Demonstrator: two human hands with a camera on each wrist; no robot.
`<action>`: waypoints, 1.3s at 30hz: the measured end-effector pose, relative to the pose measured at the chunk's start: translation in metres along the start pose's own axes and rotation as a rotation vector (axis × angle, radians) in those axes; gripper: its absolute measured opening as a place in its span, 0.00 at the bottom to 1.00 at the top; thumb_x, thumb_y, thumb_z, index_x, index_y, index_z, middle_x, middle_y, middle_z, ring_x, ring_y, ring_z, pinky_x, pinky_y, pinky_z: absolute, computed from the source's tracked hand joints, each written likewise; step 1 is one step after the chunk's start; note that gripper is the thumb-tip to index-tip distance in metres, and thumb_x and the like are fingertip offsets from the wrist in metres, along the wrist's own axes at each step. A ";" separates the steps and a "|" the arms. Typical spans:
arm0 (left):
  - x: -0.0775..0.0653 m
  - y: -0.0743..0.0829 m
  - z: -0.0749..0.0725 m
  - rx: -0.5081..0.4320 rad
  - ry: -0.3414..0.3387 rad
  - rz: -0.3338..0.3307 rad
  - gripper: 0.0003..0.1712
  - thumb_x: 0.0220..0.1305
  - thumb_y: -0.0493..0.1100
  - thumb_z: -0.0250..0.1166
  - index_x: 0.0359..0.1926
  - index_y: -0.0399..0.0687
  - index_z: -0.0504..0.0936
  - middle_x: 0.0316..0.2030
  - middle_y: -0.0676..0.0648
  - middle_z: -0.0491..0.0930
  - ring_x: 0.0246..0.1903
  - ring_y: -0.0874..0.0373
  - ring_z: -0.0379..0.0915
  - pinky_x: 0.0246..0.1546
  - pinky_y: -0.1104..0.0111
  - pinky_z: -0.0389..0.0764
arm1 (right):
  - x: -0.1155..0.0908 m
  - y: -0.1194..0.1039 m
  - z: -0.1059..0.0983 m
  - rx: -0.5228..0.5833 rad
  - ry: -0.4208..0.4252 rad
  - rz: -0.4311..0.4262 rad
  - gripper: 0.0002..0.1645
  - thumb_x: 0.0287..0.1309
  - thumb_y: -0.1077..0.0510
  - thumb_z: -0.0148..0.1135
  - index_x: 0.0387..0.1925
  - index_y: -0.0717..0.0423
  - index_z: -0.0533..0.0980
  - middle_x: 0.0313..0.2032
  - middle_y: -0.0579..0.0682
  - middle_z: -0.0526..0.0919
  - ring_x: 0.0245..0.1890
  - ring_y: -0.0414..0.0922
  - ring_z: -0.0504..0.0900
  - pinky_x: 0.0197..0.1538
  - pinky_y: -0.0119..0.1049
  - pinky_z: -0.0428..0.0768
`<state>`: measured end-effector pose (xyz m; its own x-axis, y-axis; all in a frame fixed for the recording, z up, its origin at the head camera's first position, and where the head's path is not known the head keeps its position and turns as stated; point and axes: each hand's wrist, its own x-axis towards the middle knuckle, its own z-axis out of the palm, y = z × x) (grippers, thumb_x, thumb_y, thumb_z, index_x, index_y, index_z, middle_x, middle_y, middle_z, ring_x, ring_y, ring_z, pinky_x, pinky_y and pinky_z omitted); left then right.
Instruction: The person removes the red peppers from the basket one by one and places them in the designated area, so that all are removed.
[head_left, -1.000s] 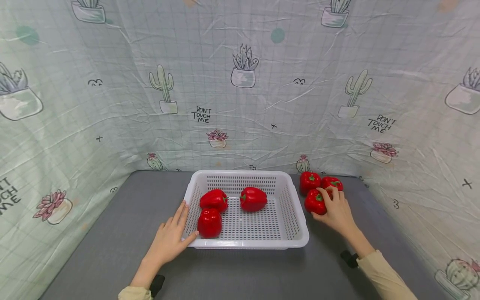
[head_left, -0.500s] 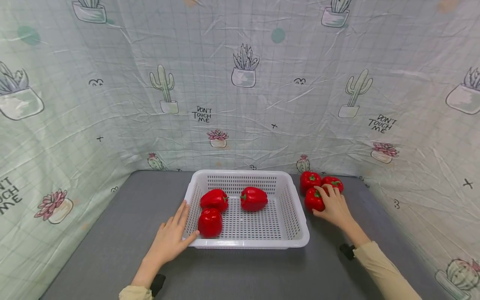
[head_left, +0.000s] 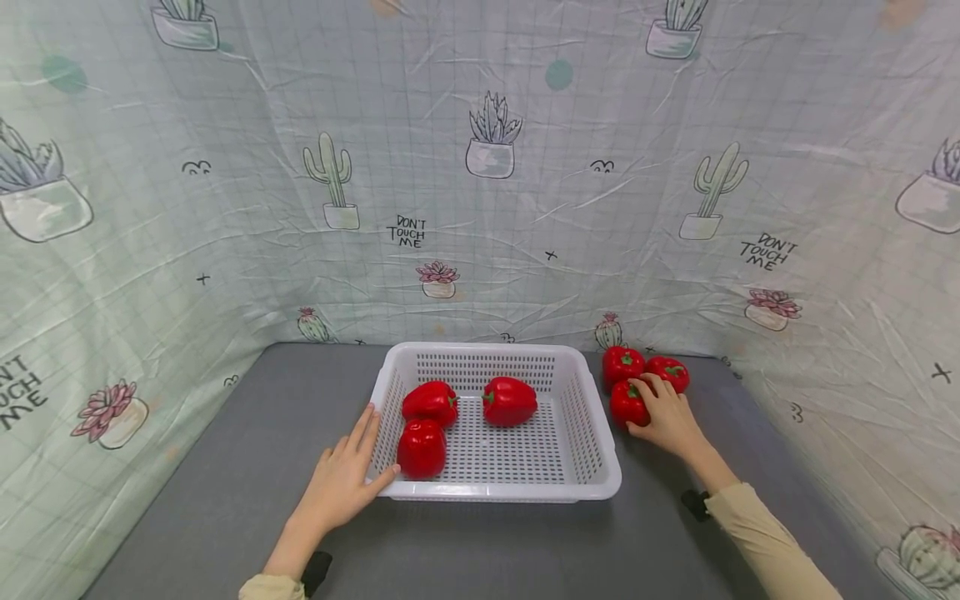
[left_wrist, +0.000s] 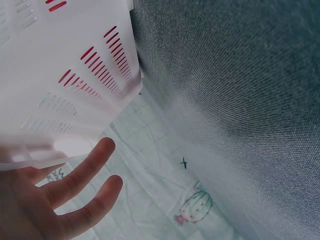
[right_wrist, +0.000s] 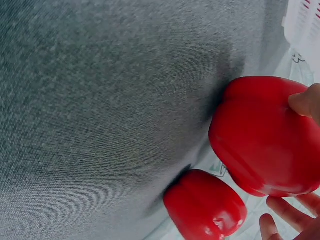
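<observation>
Currently, the spread left hand (head_left: 341, 479) is touching a white basket (head_left: 498, 490) while the right hand (head_left: 667, 420) is pinching a red pepper (head_left: 624, 407), firmness unclear, its gloss possibly inviting a slip.

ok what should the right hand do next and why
Probably lift the held pepper toward the basket: the right hand grips it, and the basket, with three other peppers inside, shows room on its right side.
</observation>
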<state>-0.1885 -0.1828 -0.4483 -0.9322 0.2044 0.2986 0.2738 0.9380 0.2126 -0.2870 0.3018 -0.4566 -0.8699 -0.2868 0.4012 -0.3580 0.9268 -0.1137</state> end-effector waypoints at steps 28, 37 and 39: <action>0.000 0.002 -0.002 -0.011 0.005 -0.002 0.47 0.50 0.60 0.59 0.65 0.39 0.56 0.66 0.40 0.54 0.48 0.41 0.70 0.41 0.44 0.71 | -0.001 0.008 -0.008 -0.070 -0.102 -0.021 0.44 0.31 0.52 0.72 0.56 0.46 0.64 0.54 0.61 0.65 0.52 0.61 0.63 0.42 0.61 0.67; 0.000 0.002 -0.002 -0.010 -0.002 -0.004 0.47 0.50 0.60 0.59 0.65 0.40 0.56 0.66 0.40 0.54 0.48 0.41 0.70 0.41 0.44 0.71 | -0.001 0.005 -0.008 -0.082 -0.135 -0.016 0.46 0.31 0.51 0.72 0.57 0.47 0.64 0.55 0.62 0.63 0.54 0.62 0.60 0.44 0.62 0.66; -0.001 0.002 -0.002 -0.011 0.000 -0.004 0.47 0.50 0.60 0.59 0.65 0.40 0.56 0.66 0.40 0.54 0.48 0.41 0.70 0.41 0.44 0.71 | -0.001 0.004 -0.008 -0.081 -0.134 -0.013 0.46 0.31 0.51 0.72 0.57 0.47 0.64 0.55 0.63 0.62 0.54 0.63 0.60 0.44 0.62 0.66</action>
<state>-0.1868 -0.1819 -0.4459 -0.9333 0.2002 0.2981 0.2724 0.9356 0.2244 -0.2854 0.3077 -0.4503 -0.9047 -0.3242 0.2766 -0.3462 0.9376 -0.0336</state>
